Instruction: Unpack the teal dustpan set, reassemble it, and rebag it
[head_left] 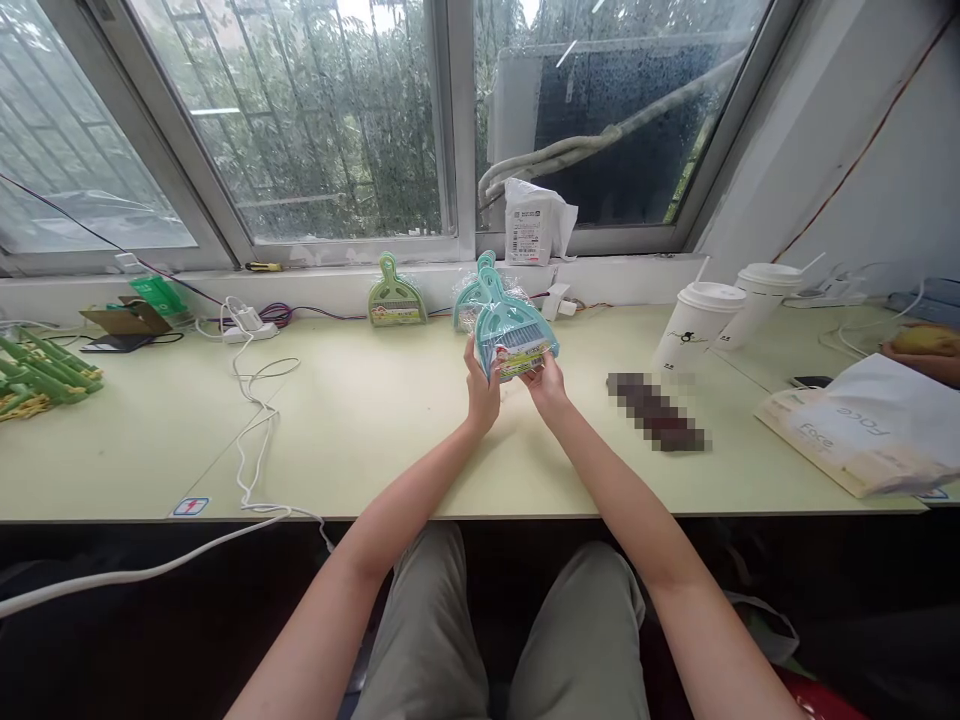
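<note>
Both my hands hold a teal mini dustpan and brush set [514, 335] in clear plastic wrap, its handle pointing up and a printed label near its lower edge. My left hand [482, 390] grips its left side, and my right hand [547, 385] grips its lower right side with fingers curled beneath. Just behind it, partly hidden, more teal dustpan sets [466, 298] lean against the window ledge. To their left stands a green dustpan set [397, 300], upright against the same ledge.
White lidded cups [697, 325] with straws stand at the right. Near them lie a pixelated dark item [656, 412] and a paper bag [870, 430]. A white cable [259, 430] crosses the table's left side. A white package [529, 225] sits on the ledge; green stalks [45, 375] lie far left.
</note>
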